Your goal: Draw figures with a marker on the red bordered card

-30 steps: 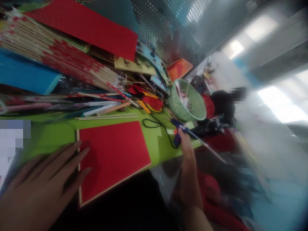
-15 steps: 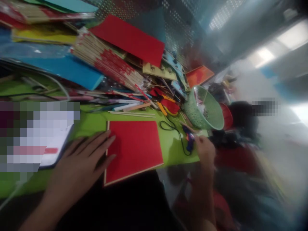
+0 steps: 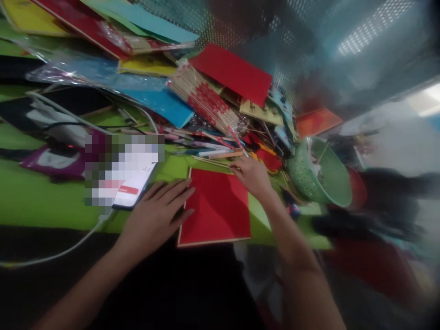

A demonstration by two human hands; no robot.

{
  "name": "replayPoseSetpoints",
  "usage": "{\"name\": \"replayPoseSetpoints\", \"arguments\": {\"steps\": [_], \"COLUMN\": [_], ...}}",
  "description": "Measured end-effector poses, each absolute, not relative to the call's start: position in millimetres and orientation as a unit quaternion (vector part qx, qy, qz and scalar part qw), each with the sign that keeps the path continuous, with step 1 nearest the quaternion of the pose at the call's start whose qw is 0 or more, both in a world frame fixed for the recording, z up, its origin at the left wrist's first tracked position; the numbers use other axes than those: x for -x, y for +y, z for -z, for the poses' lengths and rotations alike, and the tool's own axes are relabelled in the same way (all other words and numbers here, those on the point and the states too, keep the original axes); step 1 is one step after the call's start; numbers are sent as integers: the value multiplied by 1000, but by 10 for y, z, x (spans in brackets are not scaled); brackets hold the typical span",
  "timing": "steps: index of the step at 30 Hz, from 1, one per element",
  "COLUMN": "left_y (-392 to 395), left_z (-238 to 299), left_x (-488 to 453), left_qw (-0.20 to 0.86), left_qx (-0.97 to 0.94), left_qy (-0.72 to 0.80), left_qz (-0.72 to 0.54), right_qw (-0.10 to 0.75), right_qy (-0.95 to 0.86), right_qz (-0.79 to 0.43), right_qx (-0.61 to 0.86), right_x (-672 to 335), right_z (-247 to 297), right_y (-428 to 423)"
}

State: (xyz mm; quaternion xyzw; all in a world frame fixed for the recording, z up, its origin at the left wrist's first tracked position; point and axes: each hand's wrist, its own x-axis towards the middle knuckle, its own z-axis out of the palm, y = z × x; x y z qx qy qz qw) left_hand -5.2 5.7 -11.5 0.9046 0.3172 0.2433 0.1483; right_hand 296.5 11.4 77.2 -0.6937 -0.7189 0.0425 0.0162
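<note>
A red square card [image 3: 220, 206] with pale thin strips along its left and front edges lies near the table's front edge. My left hand [image 3: 165, 206] rests with fingers stretched out over the card's left edge. At the card's far edge, my right hand [image 3: 254, 176] has its fingertips pinched on the right end of a thin wooden stick [image 3: 209, 160]. Another such stick lies close along it. To the right of my right forearm is a small dark blue tool [image 3: 292, 206], blurred, which looks like a glue gun.
Left of the card lies a lit phone [image 3: 132, 188] with a white cable. A green basket [image 3: 305, 174] stands at the right. Behind are pens [image 3: 213, 151], orange-handled pliers or scissors [image 3: 270, 158], a bundle of wrapped sticks [image 3: 202, 94] and coloured sheets [image 3: 233, 71].
My right hand has moved from beside the blue tool, left and away from me, to the sticks behind the card. My left hand stays on the card's edge. The view has shifted left.
</note>
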Motion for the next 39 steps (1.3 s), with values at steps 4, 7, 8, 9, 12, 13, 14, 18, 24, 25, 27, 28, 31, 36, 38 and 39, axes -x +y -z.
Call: {"name": "replayPoseSetpoints", "arguments": {"steps": [4, 7, 8, 9, 12, 13, 14, 18, 24, 25, 27, 28, 31, 36, 38, 39], "left_y": [40, 32, 30, 30, 31, 32, 32, 27, 21, 22, 24, 25, 25, 24, 24, 23], "left_z": [57, 19, 10, 3, -6, -6, -5, 1, 8, 8, 9, 9, 9, 0, -2, -2], "left_x": [33, 27, 26, 25, 24, 24, 24, 23, 19, 20, 22, 23, 24, 26, 26, 25], "left_qw": [154, 167, 168, 168, 164, 167, 170, 169, 184, 188, 193, 194, 196, 178, 176, 178], "left_qx": [-904, -902, -902, -902, -905, -905, -904, -904, -898, -897, -895, -895, -894, -901, -902, -901], "left_qy": [320, 319, 318, 318, 317, 318, 319, 317, 325, 325, 325, 325, 325, 321, 321, 321], "left_qz": [-238, -238, -239, -238, -230, -229, -229, -232, -235, -235, -236, -236, -239, -230, -229, -231], "right_qw": [-48, -83, -98, -114, -142, -142, -140, -137, -154, -154, -156, -158, -161, -152, -157, -160], "right_qy": [-735, -751, -756, -759, -759, -757, -757, -772, -780, -780, -780, -780, -778, -779, -778, -777], "right_qz": [-6, 17, 21, 24, 43, 51, 59, 80, 89, 87, 82, 80, 74, 76, 85, 90], "right_qx": [676, 655, 647, 641, 634, 635, 635, 615, 600, 600, 600, 601, 602, 603, 602, 602], "right_x": [-2924, -2890, -2879, -2870, -2861, -2865, -2874, -2919, -2904, -2894, -2880, -2876, -2878, -2884, -2878, -2873], "right_z": [-711, -711, -714, -717, -731, -739, -751, -806, -808, -799, -780, -772, -755, -745, -738, -732], "right_y": [260, 316, 330, 341, 341, 327, 305, 173, 39, 36, 40, 45, 58, 56, 48, 43]}}
